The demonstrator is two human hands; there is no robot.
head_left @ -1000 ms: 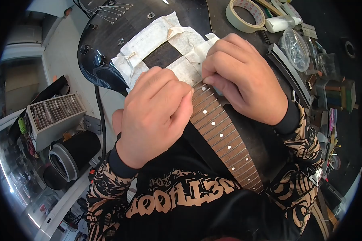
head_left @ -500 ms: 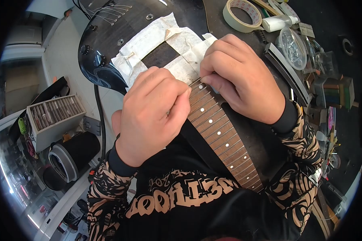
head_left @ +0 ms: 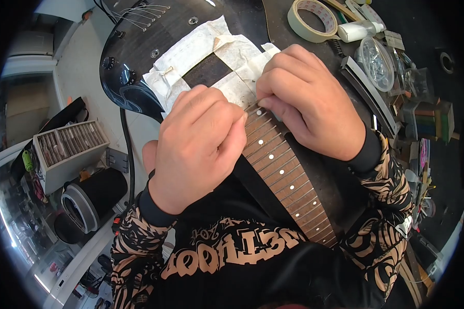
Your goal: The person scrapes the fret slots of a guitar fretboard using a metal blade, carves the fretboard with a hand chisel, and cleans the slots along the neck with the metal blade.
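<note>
An electric guitar with a dark body (head_left: 131, 38) lies before me, its brown fretboard (head_left: 277, 164) with white dot inlays running down toward my chest. White masking tape (head_left: 191, 49) covers the body around a dark rectangular opening (head_left: 209, 70). At the body end of the fretboard, my left hand (head_left: 198, 147) pinches thumb and finger at the left edge. My right hand (head_left: 312, 100) pinches at the opposite edge. A thin dark line, apparently a fret wire (head_left: 252, 107), spans between the fingertips across the board; its ends are hidden by the fingers.
A tape roll (head_left: 313, 20), a white bottle (head_left: 361, 31) and a clear tub of small parts (head_left: 375, 63) crowd the bench at upper right. Loose strings (head_left: 144, 13) stick up from the body. At left stand a box of slotted pieces (head_left: 69, 147) and a black cylinder (head_left: 95, 198).
Both hands keep their pinch at the fretboard's end. My left hand has shifted very slightly to the right; the view has moved a little.
</note>
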